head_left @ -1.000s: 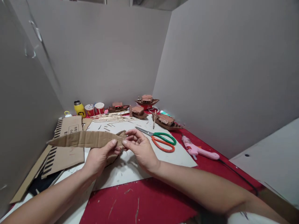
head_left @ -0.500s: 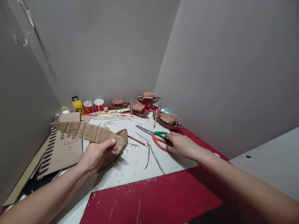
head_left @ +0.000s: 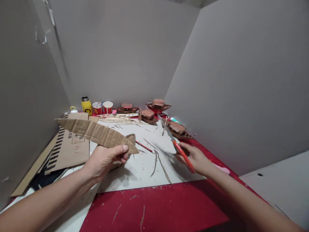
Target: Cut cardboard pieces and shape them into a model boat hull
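Observation:
Between thumb and fingers, my left hand [head_left: 108, 158] pinches a long, pointed strip of cardboard [head_left: 94, 132] near its right end. Partly hidden behind that hand is a second cardboard piece [head_left: 131, 139], shaped like a boat hull. My right hand [head_left: 195, 158] grips scissors [head_left: 181, 151] with an orange handle in front, raised off the table and blades pointing up and away. Motion smears the blades, and most of the green handle is out of sight. A red pencil [head_left: 145, 147] and thin cardboard offcuts [head_left: 163, 167] lie on the white sheet [head_left: 140, 174] between my hands.
Several small brown model boats [head_left: 178, 129] stand along the back and right. Thin wooden sticks [head_left: 123, 120] lie by two paper cups [head_left: 107, 108] and a yellow bottle [head_left: 86, 106]. Flat cardboard [head_left: 70, 151] is stacked at left. Grey walls [head_left: 231, 80] enclose the table.
My right hand has lifted the scissors off the sheet and turned them, blades now upward. The strip in my left hand tilts slightly more. The view has shifted a little.

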